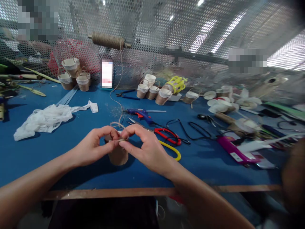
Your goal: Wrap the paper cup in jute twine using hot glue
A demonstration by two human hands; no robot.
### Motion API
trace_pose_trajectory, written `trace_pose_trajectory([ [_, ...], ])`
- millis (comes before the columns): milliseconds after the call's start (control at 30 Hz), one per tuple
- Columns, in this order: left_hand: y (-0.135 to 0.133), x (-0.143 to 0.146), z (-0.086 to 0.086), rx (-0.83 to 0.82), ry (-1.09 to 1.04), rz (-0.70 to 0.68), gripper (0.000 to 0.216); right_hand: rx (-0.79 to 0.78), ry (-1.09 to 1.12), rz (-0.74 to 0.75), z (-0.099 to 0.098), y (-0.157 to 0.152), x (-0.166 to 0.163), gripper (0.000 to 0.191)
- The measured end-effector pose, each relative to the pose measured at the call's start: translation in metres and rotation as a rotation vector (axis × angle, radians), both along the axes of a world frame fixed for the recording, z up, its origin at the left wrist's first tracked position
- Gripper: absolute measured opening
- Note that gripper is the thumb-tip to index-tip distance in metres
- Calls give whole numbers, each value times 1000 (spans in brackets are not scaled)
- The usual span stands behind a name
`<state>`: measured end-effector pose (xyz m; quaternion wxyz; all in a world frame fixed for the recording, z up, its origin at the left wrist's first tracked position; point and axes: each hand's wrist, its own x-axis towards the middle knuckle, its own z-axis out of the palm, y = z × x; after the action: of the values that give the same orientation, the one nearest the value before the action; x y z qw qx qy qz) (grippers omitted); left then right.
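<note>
A small brown pot stands upright on the blue table near its front edge. At its rim, my left hand pinches a strand of twine between thumb and fingers. My right hand pinches the same twine just beside it, thumb against forefinger. From there the twine runs up the table to a spool on the mesh panel. Behind my hands lie a blue glue gun and scissors with red handles. A yellow handle loop shows beyond my right hand. My fingers hide most of the pot's rim.
Crumpled white lace cloth lies at left. Finished-looking small pots with handles stand at the back left, with more pots at back centre. A lit phone leans on the mesh. A magenta tool lies among clutter at right.
</note>
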<state>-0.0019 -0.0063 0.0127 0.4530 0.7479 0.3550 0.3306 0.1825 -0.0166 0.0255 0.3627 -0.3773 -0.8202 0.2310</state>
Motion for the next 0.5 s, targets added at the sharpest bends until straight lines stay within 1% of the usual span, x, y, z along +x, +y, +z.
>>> trace_pose_trajectory([
  [67, 1, -2, 0, 7, 20, 6, 15, -12, -41, -32, 10, 8, 9, 15],
  [100, 2, -3, 0, 9, 29, 6, 15, -10, -89, -88, 15, 16, 15, 17],
  [133, 2, -4, 0, 8, 37, 0, 15, -10, -146, -164, 19, 27, 23, 14],
  [200, 2, -4, 1, 4, 48, -11, 15, 27, -434, -383, 21, 54, 42, 14],
  [233, 2, -4, 2, -1, 50, -14, 15, 33, -492, -440, 19, 71, 53, 13],
  [333, 3, -5, 3, -32, 35, -8, 15, 15, -627, -497, 3, 119, 84, 12],
  [367, 4, -6, 3, -49, 20, -2, 16, 7, -671, -497, -5, 132, 93, 16],
  [433, 8, -10, 5, -87, -28, 24, 17, -20, -752, -464, -19, 153, 107, 26],
  [500, 12, -19, 10, -108, -119, 101, 14, -49, -816, -429, -29, 167, 115, 29],
])
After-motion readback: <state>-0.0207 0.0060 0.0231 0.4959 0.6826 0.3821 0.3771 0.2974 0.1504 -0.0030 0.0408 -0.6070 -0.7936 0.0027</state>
